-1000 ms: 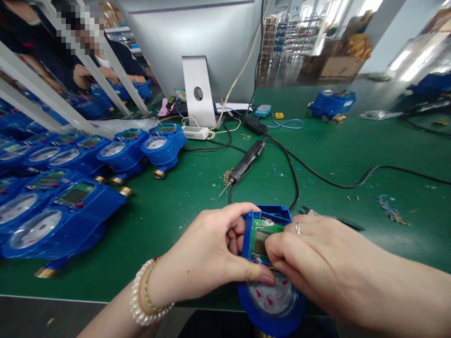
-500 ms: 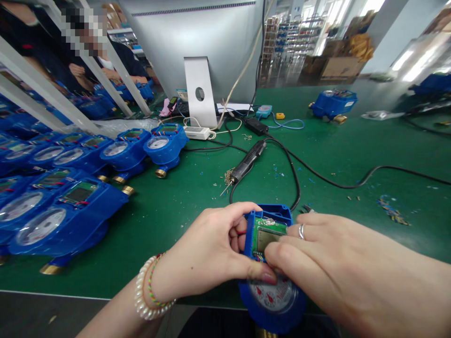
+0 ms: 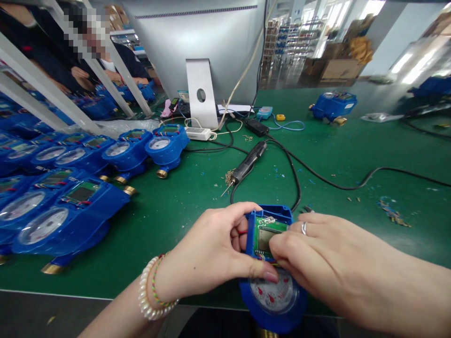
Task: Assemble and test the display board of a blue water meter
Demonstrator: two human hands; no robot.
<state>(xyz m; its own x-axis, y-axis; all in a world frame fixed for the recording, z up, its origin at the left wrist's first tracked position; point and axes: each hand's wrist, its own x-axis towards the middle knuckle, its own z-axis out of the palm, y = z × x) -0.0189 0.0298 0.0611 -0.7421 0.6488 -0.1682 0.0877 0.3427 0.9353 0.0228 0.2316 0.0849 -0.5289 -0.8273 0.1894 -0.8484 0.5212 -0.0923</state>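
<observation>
Near the table's front edge, a blue water meter with a round dial is tilted towards me. My left hand grips the left side of its box-shaped upper part, its thumb lying across the lower edge by the dial. Inside that box shows a green circuit board with a grey display and thin coloured wires at its lower edge. My right hand is closed, fingers curled down at the board's right side. Its fingertips are hidden, so what they pinch cannot be made out.
A black electric screwdriver lies beyond the meter, beside small brass screws. Several blue water meters line the left side. A monitor stands at the back. A black cable crosses rightwards. Two people are behind the white posts.
My right hand's curled fingers have shifted slightly right, baring a little more of the display and the wires. My left hand keeps its grip on the water meter.
</observation>
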